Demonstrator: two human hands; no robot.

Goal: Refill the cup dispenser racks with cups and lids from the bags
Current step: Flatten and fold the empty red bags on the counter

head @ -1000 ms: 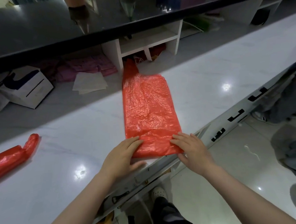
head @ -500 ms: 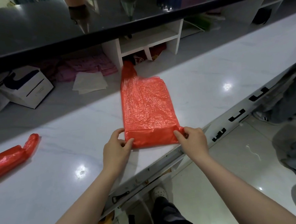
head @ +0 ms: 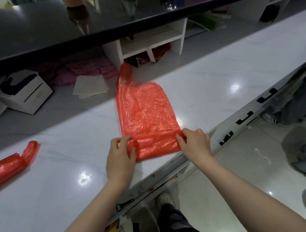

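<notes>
- Red plastic bag (head: 144,113) lies flat on the white marble counter (head: 219,75), its near edge folded over at the counter's front edge.
- Left hand (head: 119,157) pinches the fold's left end, fingers curled on the plastic.
- Right hand (head: 195,141) pinches the right end likewise.
- Second rolled red bag (head: 7,165) lies well apart at far left.

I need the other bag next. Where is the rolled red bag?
In the head view, the rolled red bag lies at the far left of the white counter, apart from the left hand.
</notes>
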